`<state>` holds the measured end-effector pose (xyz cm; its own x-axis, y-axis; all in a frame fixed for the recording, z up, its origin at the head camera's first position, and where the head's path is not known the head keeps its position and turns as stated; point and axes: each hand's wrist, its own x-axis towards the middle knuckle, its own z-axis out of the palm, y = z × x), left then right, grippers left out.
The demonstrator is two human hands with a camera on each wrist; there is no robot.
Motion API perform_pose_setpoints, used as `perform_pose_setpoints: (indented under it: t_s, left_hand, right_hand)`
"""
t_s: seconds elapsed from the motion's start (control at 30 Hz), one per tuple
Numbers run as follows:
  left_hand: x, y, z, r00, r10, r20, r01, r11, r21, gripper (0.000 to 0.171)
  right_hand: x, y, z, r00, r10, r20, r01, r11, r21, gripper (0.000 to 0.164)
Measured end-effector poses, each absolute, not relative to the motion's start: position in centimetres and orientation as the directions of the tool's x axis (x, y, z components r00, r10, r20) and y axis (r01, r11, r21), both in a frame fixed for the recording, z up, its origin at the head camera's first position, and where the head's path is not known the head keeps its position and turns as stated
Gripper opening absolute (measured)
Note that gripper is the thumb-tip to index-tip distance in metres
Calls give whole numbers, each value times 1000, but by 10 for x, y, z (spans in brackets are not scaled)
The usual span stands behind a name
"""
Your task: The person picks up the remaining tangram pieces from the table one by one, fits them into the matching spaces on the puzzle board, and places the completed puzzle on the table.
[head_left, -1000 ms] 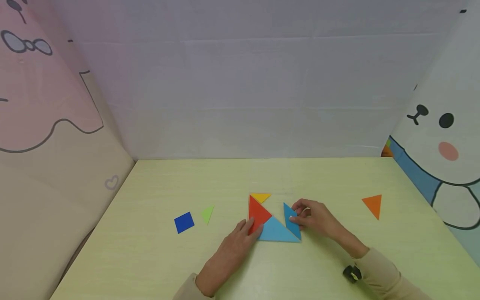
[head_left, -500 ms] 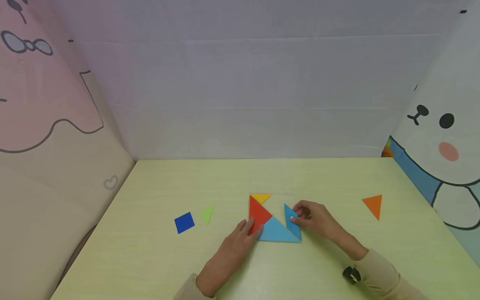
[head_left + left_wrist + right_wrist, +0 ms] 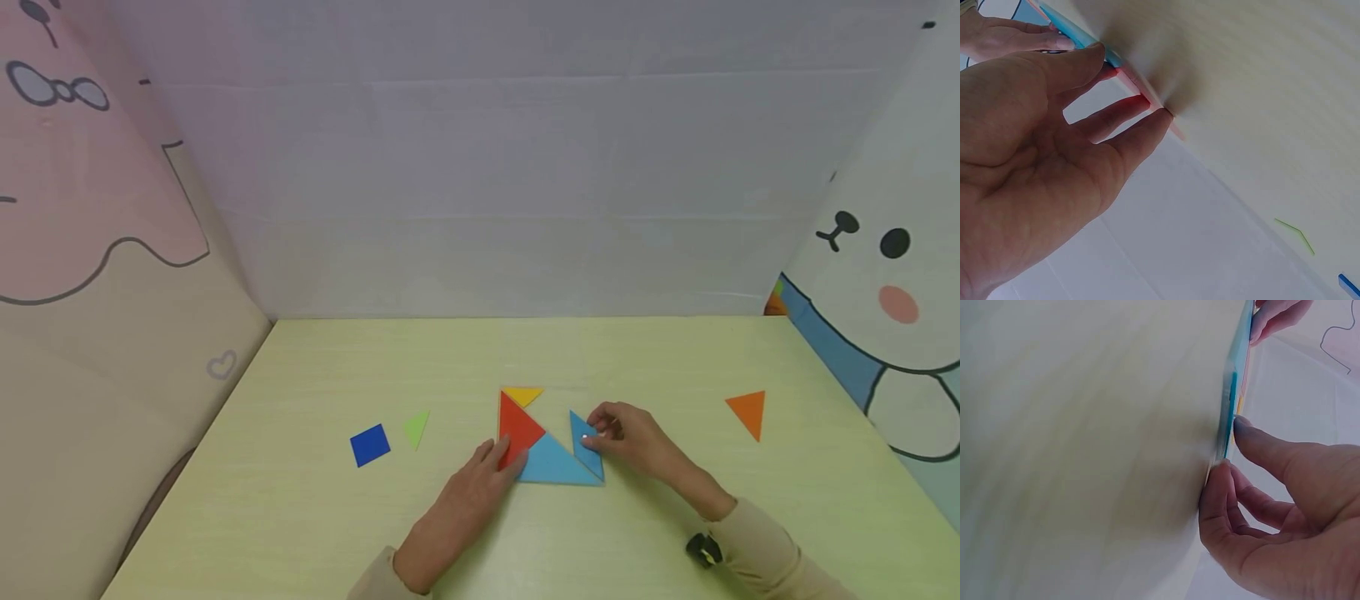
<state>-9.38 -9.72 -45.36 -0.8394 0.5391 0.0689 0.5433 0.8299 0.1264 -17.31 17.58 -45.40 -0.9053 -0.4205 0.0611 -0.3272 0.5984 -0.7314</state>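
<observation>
On the table, a red triangle (image 3: 519, 423) and a light blue triangle (image 3: 557, 465) lie edge to edge. My left hand (image 3: 468, 496) rests on their near left side, its fingertips touching the red piece and its thumb by the light blue one. With thumb and fingers, my right hand (image 3: 639, 443) pinches a blue parallelogram tile (image 3: 587, 457) along the slanted right edge of the light blue triangle. Its lower tip meets that triangle's right corner. In the right wrist view the thumb (image 3: 1260, 442) is over the tile. A yellow triangle (image 3: 522, 395) sits against the red one's upper edge.
To the left lie a dark blue square (image 3: 371, 446) and a green triangle (image 3: 417, 430). An orange triangle (image 3: 748, 414) is at the right. A small black object (image 3: 703, 550) hangs at the right sleeve. Printed cloth walls surround the table.
My right hand has slid the blue parallelogram tile very slightly toward me, along the light blue triangle's slanted edge. The left hand and the other pieces stay in place.
</observation>
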Motion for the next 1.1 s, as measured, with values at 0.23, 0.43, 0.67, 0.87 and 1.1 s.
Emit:
perform_pose_setpoints:
  t_s: [0.23,0.43,0.67,0.87,1.1]
  left_hand:
    - [-93,-97,-452,-842,538,40,538,832,137,56]
    - [-93,-97,-451,-843,537,40,536,831,145,56]
    - [-94,-97,-451,-845,534,35,533,833,147,56]
    - [-94,-97,-452,-847,531,35,530,835,147,56]
    - [-93,-97,-453,-845,533,48,533,833,148,55]
  right_hand:
    - [-173,176,-454,-906,-421,52,-326,611,-722,22]
    - [-173,177,-456,-897,-434,79,-361,618,-698,25]
    - [-175,179,-458,-895,-443,60,-354,620,-700,25]
    - [-174,179,-458,-894,-445,57,-351,616,-705,26]
    - [-173,179,-457,-889,-452,68,-370,624,-689,27]
